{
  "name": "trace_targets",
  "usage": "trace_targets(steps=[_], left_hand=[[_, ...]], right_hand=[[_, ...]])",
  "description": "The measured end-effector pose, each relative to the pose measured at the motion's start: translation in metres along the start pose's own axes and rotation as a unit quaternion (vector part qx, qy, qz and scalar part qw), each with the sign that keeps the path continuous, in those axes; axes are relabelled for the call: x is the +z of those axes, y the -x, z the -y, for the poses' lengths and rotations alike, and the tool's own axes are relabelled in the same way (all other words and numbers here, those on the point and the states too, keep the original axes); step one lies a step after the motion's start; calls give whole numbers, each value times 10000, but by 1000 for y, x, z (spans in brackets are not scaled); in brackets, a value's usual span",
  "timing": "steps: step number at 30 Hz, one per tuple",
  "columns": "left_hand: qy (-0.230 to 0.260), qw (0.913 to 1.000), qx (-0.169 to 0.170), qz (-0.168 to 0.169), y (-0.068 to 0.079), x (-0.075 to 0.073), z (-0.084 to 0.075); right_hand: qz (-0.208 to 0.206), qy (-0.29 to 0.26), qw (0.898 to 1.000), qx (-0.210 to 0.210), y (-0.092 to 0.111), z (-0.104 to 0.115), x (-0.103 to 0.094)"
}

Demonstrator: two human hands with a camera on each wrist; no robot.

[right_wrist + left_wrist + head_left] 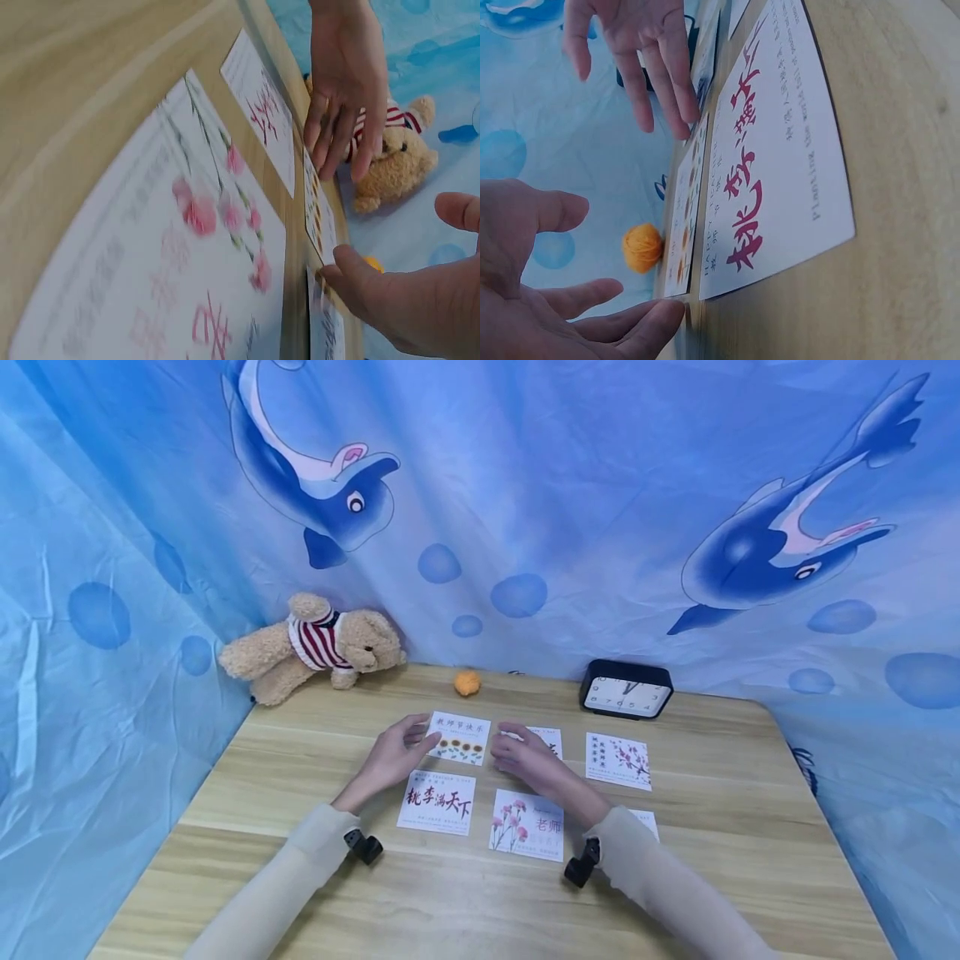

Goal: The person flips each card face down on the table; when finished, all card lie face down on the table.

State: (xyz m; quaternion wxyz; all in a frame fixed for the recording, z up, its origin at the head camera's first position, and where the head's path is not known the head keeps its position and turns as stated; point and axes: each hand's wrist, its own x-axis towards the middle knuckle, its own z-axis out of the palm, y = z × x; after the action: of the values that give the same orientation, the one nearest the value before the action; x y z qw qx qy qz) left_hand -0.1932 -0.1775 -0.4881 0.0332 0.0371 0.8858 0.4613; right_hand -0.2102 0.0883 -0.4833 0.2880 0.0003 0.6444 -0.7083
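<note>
Six square printed cards lie in two rows on the wooden table, several of them with Chinese lettering. My left hand [392, 753] is at the left edge of the sunflower card [461, 728], fingers loosely bent and nothing in them. On that card's other side, my right hand [534, 758] hovers with relaxed fingers, partly covering a card with black writing [552, 740]. Nearer me are a card with red calligraphy [780, 157] and a pink-flower card [217, 247]. The blossom-branch card [618, 762] lies to the right. My right forearm hides most of another card [647, 821].
At the back left a teddy bear [322, 647] in a striped top lies on its side. A small orange ball [467, 682] and a black desk clock [626, 689] stand along the back edge. Behind the table hangs a blue dolphin-print curtain [570, 485].
</note>
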Motion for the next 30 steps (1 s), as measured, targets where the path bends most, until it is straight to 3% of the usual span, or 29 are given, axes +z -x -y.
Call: trace_targets(steps=[12, 22, 30], left_hand=[[-71, 9999, -118, 80, 1, 6, -1], [-267, 9996, -118, 53, 1, 10, -5], [-862, 9959, 110, 237, 6, 11, -10]], right_hand=[[-156, -914, 9951, 354, -5, -1, 17], [-468, -1417, 9886, 217, -9, 2, 23], [-606, -1027, 9928, 95, -8, 8, 22]])
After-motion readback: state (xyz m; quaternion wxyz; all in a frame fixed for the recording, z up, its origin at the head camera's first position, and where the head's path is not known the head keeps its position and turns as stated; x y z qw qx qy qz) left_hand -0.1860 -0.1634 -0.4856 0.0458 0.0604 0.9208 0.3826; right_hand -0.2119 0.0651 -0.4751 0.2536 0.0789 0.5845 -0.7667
